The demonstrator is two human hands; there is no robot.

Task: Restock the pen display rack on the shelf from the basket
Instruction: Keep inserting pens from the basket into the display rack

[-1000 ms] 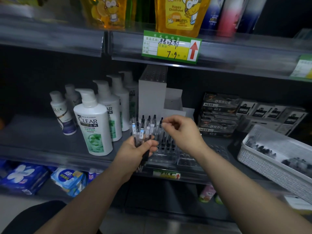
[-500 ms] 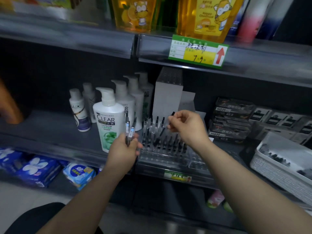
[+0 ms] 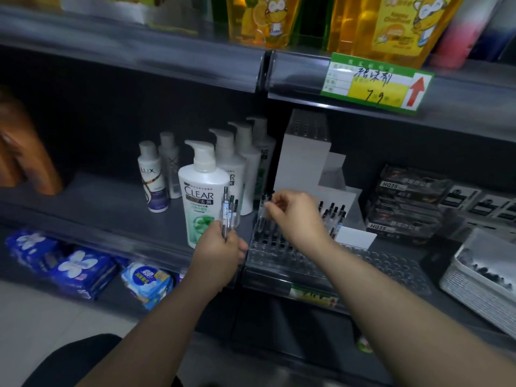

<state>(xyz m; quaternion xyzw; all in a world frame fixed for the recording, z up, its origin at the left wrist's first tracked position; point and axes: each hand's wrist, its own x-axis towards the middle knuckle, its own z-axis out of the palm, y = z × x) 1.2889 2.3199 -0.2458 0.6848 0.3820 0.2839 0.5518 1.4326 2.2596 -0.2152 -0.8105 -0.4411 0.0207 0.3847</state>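
Left hand (image 3: 220,248) grips pens (image 3: 229,210); right hand (image 3: 296,216) pinches one pen (image 3: 261,216).

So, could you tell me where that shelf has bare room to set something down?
Bare shelf lies between the brown bottle and the small shampoo bottle. The front holes of the rack are empty. Boxes and the basket crowd the right.

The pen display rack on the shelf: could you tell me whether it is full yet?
Not full: the pen display rack has pens standing in its rear rows; many front holes are empty.
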